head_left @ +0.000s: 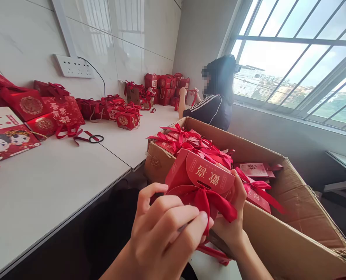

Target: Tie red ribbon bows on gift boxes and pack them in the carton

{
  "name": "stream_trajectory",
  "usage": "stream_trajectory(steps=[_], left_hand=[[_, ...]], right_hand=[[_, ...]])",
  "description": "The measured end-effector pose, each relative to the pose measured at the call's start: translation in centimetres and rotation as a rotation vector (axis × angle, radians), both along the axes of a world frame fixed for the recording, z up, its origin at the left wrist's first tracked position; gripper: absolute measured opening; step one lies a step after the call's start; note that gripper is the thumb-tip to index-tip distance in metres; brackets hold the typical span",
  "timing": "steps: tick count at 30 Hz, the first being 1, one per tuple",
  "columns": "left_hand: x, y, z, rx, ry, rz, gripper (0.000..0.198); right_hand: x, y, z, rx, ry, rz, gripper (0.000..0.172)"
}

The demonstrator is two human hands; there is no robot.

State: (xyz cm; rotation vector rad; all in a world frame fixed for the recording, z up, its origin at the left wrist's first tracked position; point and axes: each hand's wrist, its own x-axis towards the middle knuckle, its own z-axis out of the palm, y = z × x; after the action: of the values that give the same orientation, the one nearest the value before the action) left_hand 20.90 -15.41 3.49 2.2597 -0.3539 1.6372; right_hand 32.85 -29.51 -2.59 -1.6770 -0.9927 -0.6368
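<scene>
A red gift box (200, 171) with pale lettering is held up in front of me, over the near side of a cardboard carton. My right hand (232, 217) grips its right side, thumb along the edge. On its front sits a tied red ribbon bow (203, 198). My left hand (169, 223) is closed on the bow's left part, fingers curled against the ribbon; the exact pinch is partly hidden. Another strip of red ribbon (215, 252) hangs below the box.
The open carton (280, 229) holds several red boxes with bows (190, 140). More red gift boxes (127, 120) and scissors (95, 138) lie on the white table (58, 186). A co-worker (210, 103) sits at the far end, beside the barred window. A power strip (73, 67) hangs on the wall.
</scene>
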Motion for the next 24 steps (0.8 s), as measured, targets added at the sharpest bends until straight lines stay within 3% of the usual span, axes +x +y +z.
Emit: stream_trajectory(steps=[5, 9, 11, 13, 15, 18, 21, 24], left_hand=[[-0.1, 0.0, 0.2, -0.010, -0.027, 0.001, 0.012], [1.8, 2.6, 0.1, -0.040, -0.094, 0.126, 0.010], [3.8, 4.4, -0.4, -0.176, -0.049, 0.272, 0.007], [6.0, 5.6, -1.2, -0.289, 0.090, 0.325, 0.012], [8.1, 5.5, -2.4, -0.218, 0.222, 0.203, 0.013], [10.3, 3.7, -4.4, 0.015, 0.345, -0.031, 0.021], [11.6, 2.0, -6.4, 0.104, 0.383, -0.104, 0.027], [12.3, 1.5, -7.9, 0.065, 0.335, -0.076, 0.024]], right_hand=[[0.0, -0.3, -0.1, 0.001, 0.029, 0.024, 0.088], [0.0, -0.7, -0.1, 0.000, 0.082, 0.029, 0.099], [0.1, -1.2, 0.3, 0.037, 0.243, 0.017, 0.096], [0.6, -2.0, 1.2, 0.137, 0.533, 0.078, 0.075], [1.4, -3.1, 2.4, 0.262, 0.845, 0.214, 0.057], [2.8, -5.2, 4.4, 0.351, 1.130, 0.389, 0.060], [3.7, -7.2, 5.5, 0.320, 1.140, 0.452, 0.066], [3.8, -8.2, 5.7, 0.253, 1.075, 0.462, 0.069]])
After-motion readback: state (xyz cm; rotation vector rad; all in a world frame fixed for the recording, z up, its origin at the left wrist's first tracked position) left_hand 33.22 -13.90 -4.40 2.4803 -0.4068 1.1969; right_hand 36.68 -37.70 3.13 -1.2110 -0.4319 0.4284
